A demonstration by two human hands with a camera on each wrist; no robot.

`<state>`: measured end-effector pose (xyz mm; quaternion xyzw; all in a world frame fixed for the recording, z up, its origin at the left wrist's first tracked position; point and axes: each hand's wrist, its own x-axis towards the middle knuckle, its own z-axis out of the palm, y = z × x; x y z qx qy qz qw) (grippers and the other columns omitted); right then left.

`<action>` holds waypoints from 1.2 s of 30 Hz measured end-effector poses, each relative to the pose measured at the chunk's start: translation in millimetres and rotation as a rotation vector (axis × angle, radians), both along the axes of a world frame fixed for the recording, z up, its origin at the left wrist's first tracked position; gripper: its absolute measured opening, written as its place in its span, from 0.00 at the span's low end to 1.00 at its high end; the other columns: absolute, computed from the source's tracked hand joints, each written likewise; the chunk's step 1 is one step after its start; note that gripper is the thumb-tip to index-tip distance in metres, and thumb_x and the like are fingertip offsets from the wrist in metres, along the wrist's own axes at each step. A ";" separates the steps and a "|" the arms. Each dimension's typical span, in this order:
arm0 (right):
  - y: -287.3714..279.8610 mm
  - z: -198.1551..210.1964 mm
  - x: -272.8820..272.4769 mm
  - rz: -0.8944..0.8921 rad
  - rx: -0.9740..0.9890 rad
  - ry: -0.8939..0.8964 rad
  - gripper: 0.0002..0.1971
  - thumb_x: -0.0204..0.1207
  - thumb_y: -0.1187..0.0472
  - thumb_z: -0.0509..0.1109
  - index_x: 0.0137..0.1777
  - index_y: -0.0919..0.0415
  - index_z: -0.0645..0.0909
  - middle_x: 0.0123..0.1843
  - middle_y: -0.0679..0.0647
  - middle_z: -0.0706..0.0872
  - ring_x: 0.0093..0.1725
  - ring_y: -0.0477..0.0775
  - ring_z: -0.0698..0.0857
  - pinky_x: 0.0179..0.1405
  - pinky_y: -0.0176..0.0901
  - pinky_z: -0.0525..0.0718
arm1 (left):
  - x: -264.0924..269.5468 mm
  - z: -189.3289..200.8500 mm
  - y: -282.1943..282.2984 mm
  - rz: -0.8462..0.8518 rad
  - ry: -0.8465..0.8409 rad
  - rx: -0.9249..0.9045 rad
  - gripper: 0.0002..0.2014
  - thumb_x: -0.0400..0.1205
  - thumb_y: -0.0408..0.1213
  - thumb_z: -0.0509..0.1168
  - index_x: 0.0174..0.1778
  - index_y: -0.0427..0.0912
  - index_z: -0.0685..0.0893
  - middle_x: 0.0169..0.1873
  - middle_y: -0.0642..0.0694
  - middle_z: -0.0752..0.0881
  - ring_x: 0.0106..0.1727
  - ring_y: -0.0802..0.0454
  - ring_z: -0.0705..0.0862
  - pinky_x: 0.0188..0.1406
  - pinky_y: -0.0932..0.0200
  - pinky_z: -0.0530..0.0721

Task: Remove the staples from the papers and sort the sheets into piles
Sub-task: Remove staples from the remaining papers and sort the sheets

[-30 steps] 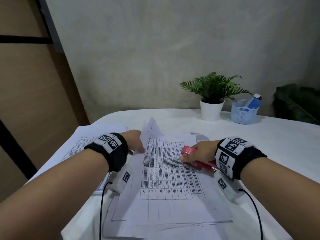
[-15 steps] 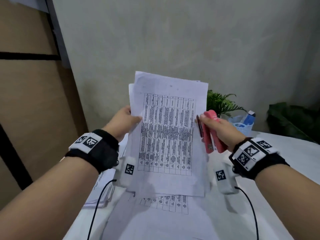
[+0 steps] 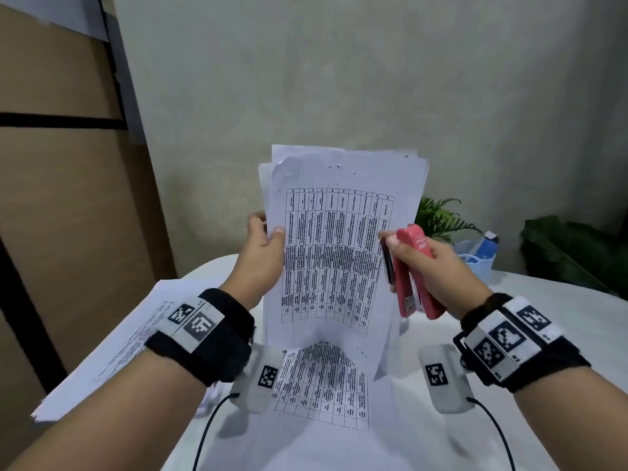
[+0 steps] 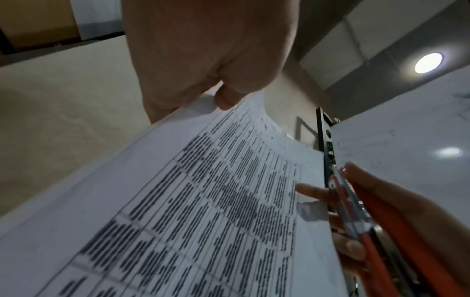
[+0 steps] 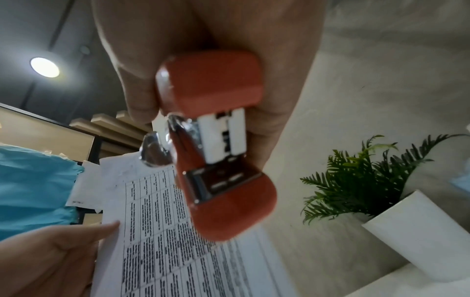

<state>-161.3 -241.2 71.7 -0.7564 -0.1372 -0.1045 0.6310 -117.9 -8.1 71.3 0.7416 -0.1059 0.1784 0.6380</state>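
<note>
— Fingers (image 3: pixel 276 232) of the left hand (image 3: pixel 261 253) pinch the printed sheets (image 3: pixel 336 253) at their nine o'clock edge; a second ago that bundle lay flat on the worktop (image 3: pixel 560 321), and now it stands upright in the air.

— And the right hand (image 3: pixel 438 273)?

— Clenched round the red stapler (image 3: pixel 416 277), which has come up with it, a fingertip touching the three o'clock edge of the sheets.

— Any staple showing?

— Hard to tell. Small dark marks run along the twelve o'clock margin; they may be old holes.

— So what does the lift mean?

— Likely an inspection or squaring-up before prying. One sheet (image 3: pixel 323 385) stays on the worktop at six o'clock, and a pile (image 3: pixel 136 334) sits at eight o'clock.
</note>
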 end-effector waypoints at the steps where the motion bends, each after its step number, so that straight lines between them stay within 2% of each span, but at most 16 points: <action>1: -0.9 -3.6 -1.1 0.014 -0.009 0.013 0.25 0.64 0.42 0.68 0.60 0.51 0.82 0.34 0.54 0.84 0.33 0.56 0.85 0.36 0.47 0.86 | 0.4 -2.4 -1.6 0.009 0.005 0.008 0.08 0.89 0.40 0.50 0.63 0.46 0.65 0.59 0.48 0.80 0.52 0.52 0.81 0.49 0.56 0.81; 3: -3.7 -10.1 -2.1 0.037 -0.046 0.024 0.24 0.64 0.42 0.69 0.59 0.51 0.83 0.35 0.53 0.85 0.33 0.54 0.85 0.36 0.45 0.85 | 3.1 -6.5 -4.6 0.019 0.019 0.005 0.12 0.89 0.43 0.50 0.66 0.43 0.65 0.57 0.50 0.78 0.50 0.59 0.78 0.42 0.65 0.76; 4: -4.9 -13.0 -2.0 0.037 -0.066 0.023 0.24 0.63 0.42 0.70 0.58 0.51 0.84 0.36 0.53 0.85 0.33 0.54 0.85 0.36 0.44 0.84 | 5.3 -8.0 -6.2 0.025 0.033 0.000 0.14 0.89 0.44 0.50 0.68 0.41 0.64 0.58 0.50 0.78 0.50 0.61 0.78 0.42 0.65 0.74; 8: -7.7 -19.5 2.1 -0.043 -0.053 -0.016 0.25 0.62 0.41 0.72 0.55 0.56 0.84 0.39 0.55 0.86 0.35 0.53 0.86 0.36 0.42 0.84 | 13.8 -13.4 -10.7 0.046 0.123 -0.017 0.21 0.88 0.49 0.48 0.74 0.43 0.60 0.65 0.49 0.73 0.60 0.55 0.71 0.57 0.59 0.67; 10: -8.3 -19.0 4.6 -0.058 -0.017 -0.025 0.26 0.62 0.40 0.71 0.57 0.54 0.84 0.40 0.53 0.85 0.35 0.53 0.86 0.35 0.42 0.84 | 15.4 -21.9 -13.2 0.024 0.182 -0.006 0.24 0.88 0.51 0.47 0.77 0.43 0.57 0.68 0.49 0.70 0.63 0.57 0.66 0.59 0.58 0.64; 12: -6.2 -16.5 7.2 -0.038 0.004 -0.026 0.24 0.64 0.42 0.70 0.58 0.52 0.84 0.40 0.52 0.85 0.35 0.54 0.86 0.36 0.43 0.84 | 16.9 -35.9 -13.4 0.023 0.234 0.009 0.23 0.89 0.51 0.46 0.76 0.43 0.57 0.64 0.50 0.70 0.62 0.56 0.67 0.59 0.56 0.65; 14: -2.1 -14.6 11.0 -0.026 0.012 -0.044 0.24 0.65 0.44 0.69 0.60 0.51 0.83 0.41 0.52 0.85 0.33 0.52 0.86 0.36 0.44 0.85 | 21.6 -50.0 -10.4 0.051 0.235 0.021 0.15 0.89 0.47 0.48 0.67 0.44 0.65 0.58 0.49 0.76 0.58 0.50 0.74 0.56 0.54 0.71; 16: 2.7 -13.3 14.8 -0.047 0.007 -0.081 0.25 0.65 0.43 0.69 0.62 0.52 0.82 0.43 0.51 0.86 0.32 0.48 0.86 0.34 0.41 0.86 | 26.2 -56.9 -5.6 0.071 0.195 -0.004 0.12 0.88 0.43 0.52 0.57 0.38 0.73 0.48 0.45 0.80 0.50 0.49 0.77 0.50 0.53 0.74; 19: 3.6 -8.7 19.6 -0.063 -0.025 -0.121 0.26 0.64 0.42 0.69 0.62 0.50 0.81 0.44 0.51 0.87 0.32 0.44 0.87 0.34 0.38 0.86 | 26.9 -51.0 1.4 0.118 0.152 0.070 0.17 0.87 0.44 0.56 0.36 0.35 0.71 0.33 0.44 0.72 0.34 0.50 0.70 0.35 0.56 0.67; 20: 2.5 -6.8 20.7 -0.054 -0.037 -0.118 0.25 0.64 0.42 0.68 0.61 0.50 0.81 0.44 0.52 0.87 0.32 0.44 0.87 0.34 0.37 0.86 | 26.5 -45.7 3.2 0.129 0.127 0.104 0.17 0.87 0.45 0.56 0.37 0.37 0.71 0.32 0.45 0.72 0.33 0.51 0.69 0.33 0.56 0.66; 21: 1.1 -5.4 21.7 -0.042 -0.045 -0.111 0.25 0.65 0.42 0.68 0.61 0.50 0.81 0.44 0.53 0.87 0.32 0.44 0.87 0.34 0.37 0.86 | 26.2 -39.8 4.6 0.121 0.079 0.118 0.15 0.87 0.45 0.56 0.42 0.37 0.73 0.36 0.46 0.76 0.35 0.51 0.72 0.34 0.57 0.69; 23: -1.2 -4.9 24.1 -0.037 -0.037 -0.101 0.24 0.66 0.43 0.67 0.62 0.50 0.81 0.45 0.53 0.87 0.31 0.46 0.87 0.35 0.40 0.88 | 23.7 -25.1 5.3 0.084 -0.049 0.112 0.09 0.88 0.42 0.55 0.59 0.42 0.71 0.49 0.52 0.82 0.46 0.58 0.81 0.45 0.61 0.78; 25: -2.6 -6.7 26.6 -0.058 0.004 -0.100 0.23 0.68 0.44 0.67 0.63 0.52 0.81 0.44 0.52 0.86 0.31 0.48 0.87 0.36 0.46 0.89 | 25.0 -13.5 4.3 0.111 -0.163 0.083 0.14 0.88 0.36 0.53 0.70 0.47 0.65 0.58 0.53 0.81 0.54 0.58 0.83 0.53 0.59 0.82; 29: -3.5 -10.1 32.6 -0.109 0.081 -0.088 0.16 0.76 0.50 0.67 0.61 0.54 0.81 0.38 0.51 0.85 0.32 0.51 0.86 0.32 0.43 0.86 | 32.4 -11.5 -1.8 0.142 -0.138 0.000 0.13 0.87 0.33 0.55 0.68 0.47 0.69 0.53 0.52 0.84 0.49 0.59 0.84 0.55 0.51 0.83; 32: -4.8 -7.9 37.2 -0.166 0.032 -0.106 0.17 0.75 0.46 0.67 0.60 0.51 0.82 0.40 0.51 0.86 0.38 0.53 0.87 0.41 0.49 0.87 | 33.5 -23.6 -6.4 0.118 -0.109 0.020 0.16 0.86 0.30 0.56 0.70 0.44 0.74 0.52 0.53 0.86 0.50 0.60 0.84 0.58 0.53 0.82; 36: -10.3 1.3 39.6 -0.157 -0.003 -0.104 0.16 0.71 0.43 0.68 0.55 0.48 0.82 0.41 0.54 0.87 0.37 0.55 0.87 0.41 0.50 0.88 | 36.5 -21.8 0.1 0.070 -0.084 -0.041 0.24 0.82 0.21 0.57 0.66 0.54 0.76 0.52 0.53 0.85 0.52 0.53 0.84 0.57 0.49 0.85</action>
